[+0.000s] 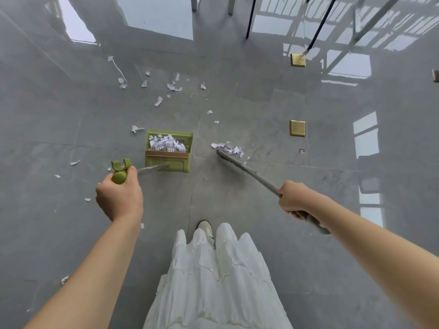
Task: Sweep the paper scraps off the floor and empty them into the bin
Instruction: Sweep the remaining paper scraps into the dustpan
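My left grip (118, 198) is curled tight round the green handle (120, 175) of the dustpan (168, 151), and my right grip (293, 198) is wrapped round the grey broom (249, 173) stick, so both are closed on their tools. Out ahead of the left grip the dustpan stands on the floor (237, 210), already holding a heap of white scraps. Out ahead of the right grip the broom head rests on the floor just behind a small pile of scraps (229, 147), which lies to the right of the dustpan and apart from it. Farther out, beyond both grips, loose scraps (173, 86) are scattered over the tiles, and a few more lie to the left of my left grip. I judge I am mid-sweep, gathering. The next move, I think, calls for drawing the small pile leftward to the dustpan mouth, keeping the pan steady. I see no bin from here.
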The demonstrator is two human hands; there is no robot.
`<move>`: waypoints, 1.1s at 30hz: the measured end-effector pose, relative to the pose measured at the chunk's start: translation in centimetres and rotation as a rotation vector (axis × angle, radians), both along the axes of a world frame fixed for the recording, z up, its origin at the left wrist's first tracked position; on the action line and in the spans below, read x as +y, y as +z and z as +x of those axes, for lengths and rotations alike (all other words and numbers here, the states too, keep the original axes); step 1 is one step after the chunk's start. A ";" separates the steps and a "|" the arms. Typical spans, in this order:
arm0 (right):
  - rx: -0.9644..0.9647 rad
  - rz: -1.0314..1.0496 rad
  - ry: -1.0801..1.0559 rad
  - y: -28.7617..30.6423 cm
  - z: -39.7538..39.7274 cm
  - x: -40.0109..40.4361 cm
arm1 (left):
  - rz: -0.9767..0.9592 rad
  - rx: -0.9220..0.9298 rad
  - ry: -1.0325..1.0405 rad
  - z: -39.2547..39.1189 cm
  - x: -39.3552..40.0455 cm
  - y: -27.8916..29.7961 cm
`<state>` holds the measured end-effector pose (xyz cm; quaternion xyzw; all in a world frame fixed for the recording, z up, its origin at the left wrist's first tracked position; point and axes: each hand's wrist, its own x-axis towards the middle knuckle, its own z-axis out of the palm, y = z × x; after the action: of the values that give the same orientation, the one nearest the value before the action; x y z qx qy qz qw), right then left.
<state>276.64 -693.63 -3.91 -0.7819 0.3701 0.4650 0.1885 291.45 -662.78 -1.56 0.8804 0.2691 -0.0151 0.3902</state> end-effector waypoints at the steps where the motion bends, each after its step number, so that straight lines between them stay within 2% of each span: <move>1: -0.001 0.013 -0.033 0.1 -0.2 -0.4 | -0.006 -0.004 -0.002 0.3 -0.3 0.2; 7: -0.071 0.137 -0.422 1.0 -2.1 -0.7 | -0.033 0.003 0.002 1.2 -1.4 0.8; 14: -0.166 0.144 -0.806 -0.1 -1.2 0.6 | -0.047 0.030 -0.020 1.6 -1.3 0.8; 25: -0.217 0.395 -1.079 -0.4 6.4 5.1 | -0.034 0.062 -0.004 2.8 0.7 0.0; 33: -0.354 0.589 -1.435 -1.5 14.3 5.5 | 0.014 0.055 0.036 4.5 2.4 -0.2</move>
<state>290.91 -688.09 -5.40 -0.3326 0.6098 0.1776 0.6971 295.97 -660.42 -1.78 0.8775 0.2955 -0.0304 0.3764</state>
